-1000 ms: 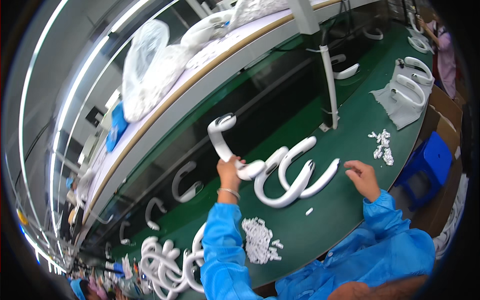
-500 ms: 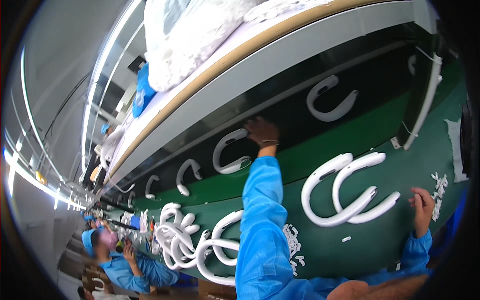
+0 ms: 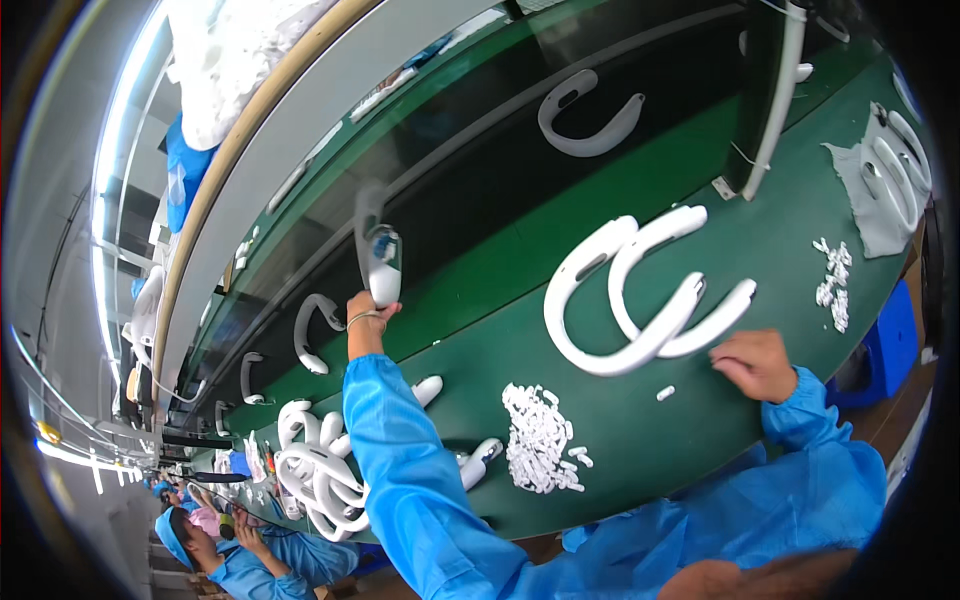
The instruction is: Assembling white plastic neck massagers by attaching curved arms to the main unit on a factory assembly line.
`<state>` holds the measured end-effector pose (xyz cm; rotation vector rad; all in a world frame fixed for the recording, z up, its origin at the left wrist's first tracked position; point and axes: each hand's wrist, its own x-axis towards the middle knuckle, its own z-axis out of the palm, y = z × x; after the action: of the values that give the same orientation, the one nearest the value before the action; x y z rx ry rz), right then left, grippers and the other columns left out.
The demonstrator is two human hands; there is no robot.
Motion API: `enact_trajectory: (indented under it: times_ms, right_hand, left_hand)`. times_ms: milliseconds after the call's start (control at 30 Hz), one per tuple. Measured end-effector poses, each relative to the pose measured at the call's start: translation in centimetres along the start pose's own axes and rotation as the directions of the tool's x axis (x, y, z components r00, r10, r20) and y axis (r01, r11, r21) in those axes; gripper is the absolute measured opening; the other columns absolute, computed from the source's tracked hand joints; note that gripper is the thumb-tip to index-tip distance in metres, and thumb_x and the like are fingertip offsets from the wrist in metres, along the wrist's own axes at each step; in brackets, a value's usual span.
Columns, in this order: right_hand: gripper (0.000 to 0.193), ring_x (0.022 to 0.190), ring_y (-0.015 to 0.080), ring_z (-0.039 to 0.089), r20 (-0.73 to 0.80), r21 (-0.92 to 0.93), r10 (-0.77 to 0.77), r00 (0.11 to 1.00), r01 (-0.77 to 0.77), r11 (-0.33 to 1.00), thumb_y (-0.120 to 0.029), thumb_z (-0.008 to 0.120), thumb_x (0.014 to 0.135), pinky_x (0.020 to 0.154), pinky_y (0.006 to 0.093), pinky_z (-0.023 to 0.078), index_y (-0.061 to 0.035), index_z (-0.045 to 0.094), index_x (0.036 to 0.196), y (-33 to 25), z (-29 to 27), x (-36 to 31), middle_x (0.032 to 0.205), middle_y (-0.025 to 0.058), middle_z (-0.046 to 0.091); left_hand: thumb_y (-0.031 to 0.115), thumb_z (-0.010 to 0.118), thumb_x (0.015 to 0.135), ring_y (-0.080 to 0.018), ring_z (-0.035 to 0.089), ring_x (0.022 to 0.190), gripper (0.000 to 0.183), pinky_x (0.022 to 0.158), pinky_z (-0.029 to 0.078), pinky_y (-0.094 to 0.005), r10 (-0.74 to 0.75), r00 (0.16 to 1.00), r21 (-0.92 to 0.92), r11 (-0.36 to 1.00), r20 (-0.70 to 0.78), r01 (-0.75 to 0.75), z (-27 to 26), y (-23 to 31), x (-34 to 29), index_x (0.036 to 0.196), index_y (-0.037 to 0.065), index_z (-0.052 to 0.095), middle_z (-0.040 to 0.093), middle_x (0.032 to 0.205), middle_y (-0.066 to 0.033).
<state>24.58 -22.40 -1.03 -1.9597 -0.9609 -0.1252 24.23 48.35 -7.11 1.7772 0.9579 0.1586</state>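
Aloft over the green table (image 3: 640, 450), the left hand (image 3: 372, 314) grips a curved white housing (image 3: 386, 284).
Its fingers wrap the lower end; the right hand (image 3: 762, 366), fingers curled, is just beside two overlapping U-shaped housings (image 3: 568, 320), though whether it pinches anything cannot be told.

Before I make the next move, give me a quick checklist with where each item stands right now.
1. Left hand has hold of a white curved band: ok.
2. Held band's far end clearly visible: not ok, it is blurred.
3. Right hand empty: cannot tell; its fingers are curled and nothing shows in them.
4. Two white bands on the table lying separately: not ok, they cross each other.
5. All loose small white parts gathered in piles: not ok, a single piece lies apart from the near pile.
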Motion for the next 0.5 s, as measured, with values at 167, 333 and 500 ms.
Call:
enact_trajectory:
  times_ms: [167, 333, 500]
  right_hand:
    - [0.025, 0.079, 0.0298, 0.06, 0.244, -0.121, -0.045, 0.969, 0.076, 0.99, -0.008, 0.071, 0.068, 0.067, 0.0384, 0.049, -0.0054, 0.063, 0.092, -2.0, 3.7, -2.7, 0.086, 0.0108, 0.06]
    - [0.02, 0.077, 0.0295, 0.058, 0.281, -0.058, -0.065, 0.957, 0.085, 0.995, -0.009, 0.07, 0.068, 0.067, 0.039, 0.048, -0.0052, 0.064, 0.086, -0.8, 6.2, -2.7, 0.08, 0.0093, 0.056]
    - [0.013, 0.065, 0.0227, 0.062, 0.327, 0.131, 0.185, 0.927, -0.238, 0.962, -0.006, 0.064, 0.078, 0.06, 0.032, 0.05, -0.0003, 0.064, 0.089, -1.7, 5.4, -2.8, 0.076, 0.0105, 0.061]
  left_hand:
    - [0.027, 0.039, 0.094, -0.0387, 0.065, 0.077, 0.034, 0.055, 0.058, -0.0364, 0.031, 0.982, -0.543, 0.836, 0.189, 0.078, 9.4, 11.1, -19.0, 0.111, 0.0, 0.049, 0.063, 0.096, -0.0229]
    - [0.003, 0.062, 0.069, -0.0328, 0.064, 0.064, 0.046, 0.053, 0.056, -0.0389, 0.182, 0.915, -0.498, 0.867, 0.36, 0.024, 10.7, 9.8, -34.2, 0.111, -0.002, 0.045, 0.061, 0.085, -0.0185]
    - [0.004, 0.049, 0.077, -0.0243, 0.063, 0.072, 0.044, 0.062, 0.053, -0.0321, 0.14, 0.868, -0.507, 0.85, 0.476, 0.141, 17.9, 6.7, -45.6, 0.12, -0.001, 0.042, 0.06, 0.093, -0.014]
